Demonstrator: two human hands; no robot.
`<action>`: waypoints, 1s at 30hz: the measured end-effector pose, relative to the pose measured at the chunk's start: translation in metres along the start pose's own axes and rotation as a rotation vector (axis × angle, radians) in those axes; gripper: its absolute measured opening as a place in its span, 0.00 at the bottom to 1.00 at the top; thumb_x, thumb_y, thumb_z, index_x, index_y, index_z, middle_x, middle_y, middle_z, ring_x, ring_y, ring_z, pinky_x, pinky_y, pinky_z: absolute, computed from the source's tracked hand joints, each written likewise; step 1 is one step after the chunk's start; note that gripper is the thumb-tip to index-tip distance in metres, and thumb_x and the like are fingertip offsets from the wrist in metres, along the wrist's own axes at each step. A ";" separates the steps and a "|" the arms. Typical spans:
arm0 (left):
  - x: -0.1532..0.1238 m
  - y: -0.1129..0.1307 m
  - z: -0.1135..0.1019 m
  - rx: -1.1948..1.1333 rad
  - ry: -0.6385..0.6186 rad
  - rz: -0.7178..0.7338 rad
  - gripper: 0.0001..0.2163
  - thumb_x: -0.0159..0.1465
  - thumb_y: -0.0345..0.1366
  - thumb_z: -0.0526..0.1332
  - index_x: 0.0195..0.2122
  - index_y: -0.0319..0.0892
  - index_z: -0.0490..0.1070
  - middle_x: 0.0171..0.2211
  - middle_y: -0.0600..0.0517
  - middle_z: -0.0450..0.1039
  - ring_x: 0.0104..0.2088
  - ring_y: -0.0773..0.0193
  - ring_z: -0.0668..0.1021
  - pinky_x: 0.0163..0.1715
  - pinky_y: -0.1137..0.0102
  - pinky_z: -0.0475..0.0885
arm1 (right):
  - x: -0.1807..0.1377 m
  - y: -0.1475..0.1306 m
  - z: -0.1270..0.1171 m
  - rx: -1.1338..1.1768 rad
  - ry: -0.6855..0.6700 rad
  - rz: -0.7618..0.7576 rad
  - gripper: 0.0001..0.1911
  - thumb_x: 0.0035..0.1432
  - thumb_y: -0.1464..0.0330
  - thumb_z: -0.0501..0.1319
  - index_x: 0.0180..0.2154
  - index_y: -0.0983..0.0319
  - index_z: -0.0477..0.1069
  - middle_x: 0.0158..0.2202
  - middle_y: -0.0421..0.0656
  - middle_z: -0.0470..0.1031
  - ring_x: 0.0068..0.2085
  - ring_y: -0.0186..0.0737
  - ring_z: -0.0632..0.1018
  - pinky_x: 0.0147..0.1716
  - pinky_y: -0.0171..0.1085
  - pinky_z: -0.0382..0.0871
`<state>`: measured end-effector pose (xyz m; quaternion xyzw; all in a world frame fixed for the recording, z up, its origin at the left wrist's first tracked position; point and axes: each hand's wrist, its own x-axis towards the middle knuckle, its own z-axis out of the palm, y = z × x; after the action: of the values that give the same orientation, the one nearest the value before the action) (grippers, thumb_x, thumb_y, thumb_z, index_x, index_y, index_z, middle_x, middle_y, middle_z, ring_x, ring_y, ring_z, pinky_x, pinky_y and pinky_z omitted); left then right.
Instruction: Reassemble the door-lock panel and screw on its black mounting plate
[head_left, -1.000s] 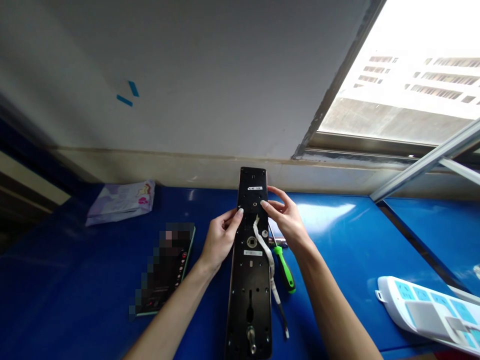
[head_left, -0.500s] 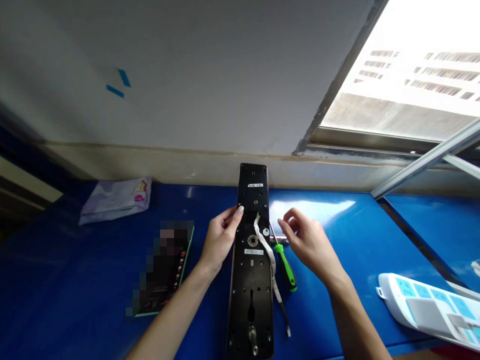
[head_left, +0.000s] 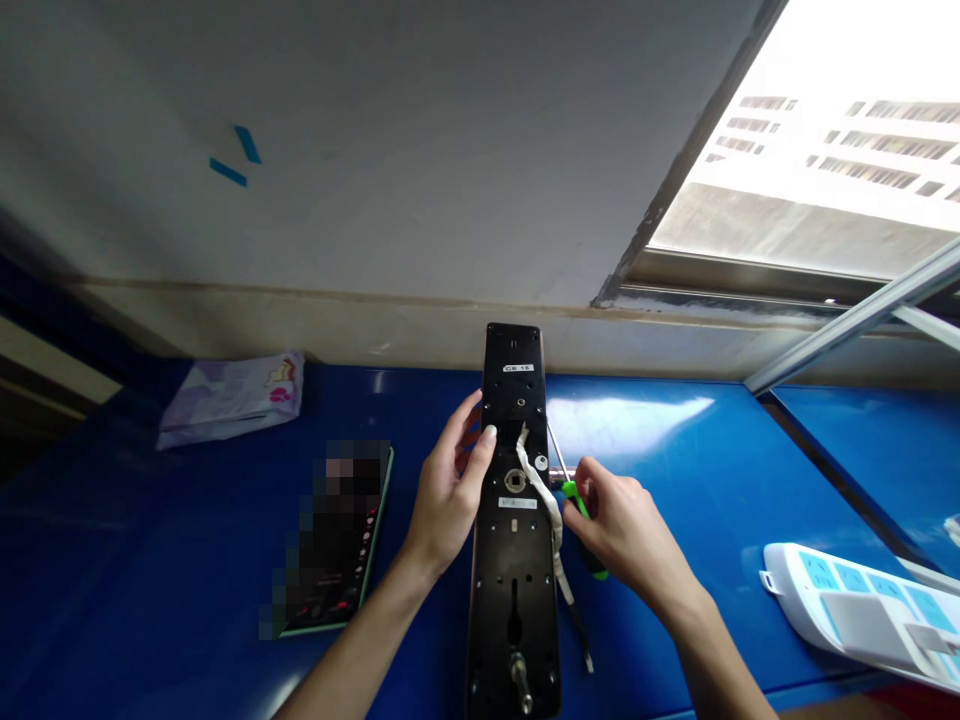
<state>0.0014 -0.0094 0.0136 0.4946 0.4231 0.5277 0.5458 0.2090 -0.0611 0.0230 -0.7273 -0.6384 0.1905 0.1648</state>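
A long black door lock panel [head_left: 515,600] lies lengthwise before me, its back face up. A white-wrapped cable [head_left: 534,478] runs out of it and over its right edge, and a metal spindle [head_left: 521,682] sticks up near its close end. My left hand [head_left: 448,490] grips the panel's left edge, thumb on top, fingers partly hidden behind it. Right of the panel, a screwdriver [head_left: 574,492] with a green and black handle lies on the blue table [head_left: 420,410]. The fingers of my right hand [head_left: 619,515] close around its handle. Its shaft tip is hidden beside the panel.
A phone [head_left: 337,560] lies to the left, partly pixelated. Behind it sits a pale purple packet [head_left: 232,400]. At the right is a white power strip [head_left: 847,600] with blue socket faces. A wall [head_left: 375,200] and a window [head_left: 832,170] bound the table's far side.
My right hand has come down from beside the panel and taken hold of the screwdriver handle. My left hand has stayed at the panel's edge, its fingers shifted slightly.
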 end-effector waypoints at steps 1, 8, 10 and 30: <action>-0.001 0.000 0.000 0.024 -0.010 0.020 0.26 0.73 0.51 0.62 0.69 0.48 0.67 0.67 0.45 0.73 0.65 0.48 0.77 0.66 0.56 0.73 | 0.000 0.000 -0.004 0.020 0.023 0.002 0.10 0.59 0.66 0.63 0.31 0.55 0.62 0.24 0.36 0.70 0.24 0.36 0.67 0.27 0.35 0.54; -0.006 0.000 -0.005 0.377 0.021 0.222 0.21 0.75 0.45 0.60 0.67 0.50 0.70 0.73 0.46 0.63 0.73 0.47 0.66 0.71 0.48 0.65 | 0.008 0.000 -0.051 0.181 0.146 0.011 0.13 0.64 0.53 0.58 0.39 0.55 0.66 0.30 0.40 0.78 0.26 0.39 0.78 0.23 0.35 0.68; -0.008 0.002 -0.005 0.459 0.027 0.273 0.19 0.74 0.43 0.60 0.64 0.51 0.72 0.73 0.46 0.63 0.73 0.48 0.66 0.72 0.47 0.63 | 0.013 -0.001 -0.065 0.209 0.171 0.013 0.16 0.65 0.50 0.59 0.42 0.56 0.69 0.34 0.43 0.82 0.27 0.41 0.82 0.24 0.36 0.74; -0.009 0.019 0.001 0.657 0.000 0.668 0.08 0.70 0.31 0.62 0.46 0.46 0.79 0.51 0.47 0.82 0.66 0.47 0.72 0.66 0.45 0.70 | 0.027 -0.033 -0.093 0.473 0.793 -0.403 0.22 0.57 0.60 0.77 0.51 0.54 0.76 0.35 0.39 0.82 0.33 0.44 0.85 0.28 0.41 0.81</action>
<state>-0.0009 -0.0192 0.0317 0.7504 0.3853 0.5125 0.1607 0.2284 -0.0300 0.1181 -0.5488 -0.5937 0.0031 0.5885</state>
